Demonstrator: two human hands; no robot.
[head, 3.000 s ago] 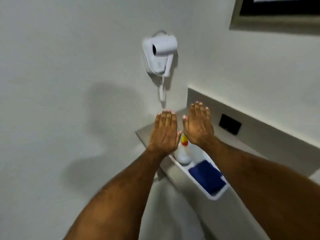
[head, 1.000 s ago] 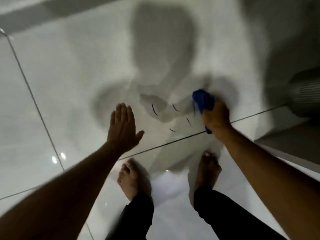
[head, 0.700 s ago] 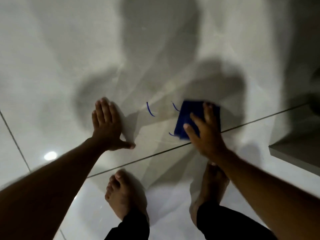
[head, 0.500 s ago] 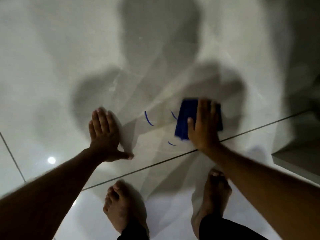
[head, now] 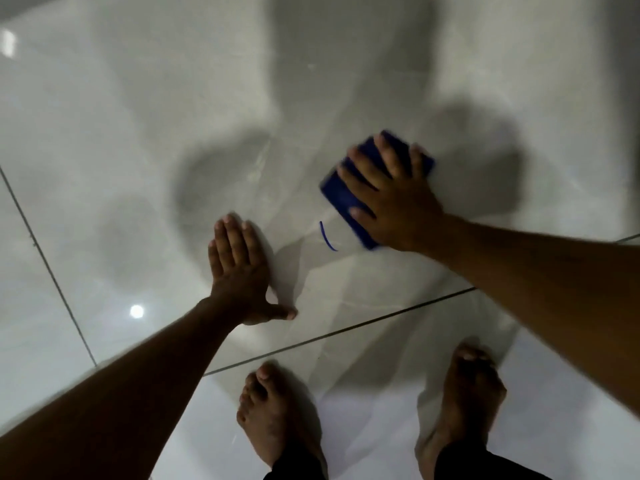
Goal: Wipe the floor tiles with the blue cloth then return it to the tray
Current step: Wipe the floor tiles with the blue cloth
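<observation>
glossy pale grey floor tiles (head: 138, 140) with faint marbled veining, split by dark grout lines (head: 339, 332) running toward 3 and 10 o'clock. small round lamp reflection (head: 136, 311) at 8 o'clock, another glare patch (head: 7, 43) at 10. broad soft shadows (head: 346, 53) toward 12.

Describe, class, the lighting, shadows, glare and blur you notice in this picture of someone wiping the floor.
Head view: dim overall; the floor tiles are glossy, with a round glare spot and a brighter streak at the upper left edge; broad soft shadows fall beyond both hands; motion blur smears the blue cloth under the right hand; the left hand is sharper; the grout lines splay, suggesting wide-angle distortion.
</observation>
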